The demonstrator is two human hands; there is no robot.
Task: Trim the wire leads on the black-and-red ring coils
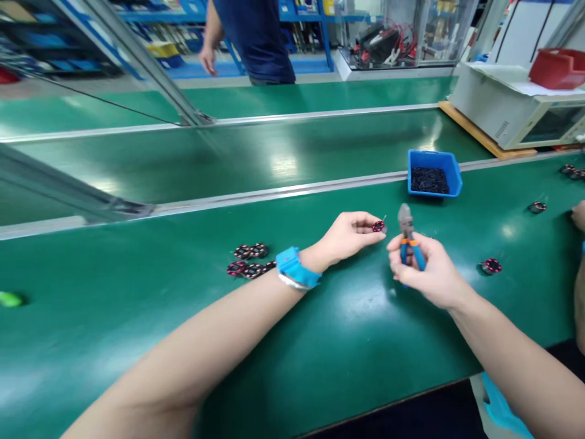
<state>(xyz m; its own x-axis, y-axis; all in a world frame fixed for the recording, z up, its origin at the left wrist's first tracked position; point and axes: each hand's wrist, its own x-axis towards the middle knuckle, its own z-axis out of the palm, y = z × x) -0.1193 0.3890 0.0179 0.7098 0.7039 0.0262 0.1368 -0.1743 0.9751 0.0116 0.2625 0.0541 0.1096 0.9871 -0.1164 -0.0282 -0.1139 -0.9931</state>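
Note:
Between the thumb and fingers of my left hand [350,236] is a small round wire-wound coil [378,226], dark with a red ring, and a thin wire end sticks up from it. My right hand [425,265] is wrapped round the blue and orange handles of cutting pliers [406,222]. Their jaws point up and away from me, a short way right of the coil and apart from it. Left of my left wrist lie several more coils [250,251], partly hidden behind the forearm. Another red-ringed coil [491,266] rests to the right of my right hand.
A blue bin [434,191] of small black pieces stands beyond my hands. Further coils [538,207] lie at the right, near another person's hand [579,214]. A grey instrument [507,116] sits at back right. Metal posts [150,67] rise at left; a person [256,36] stands across.

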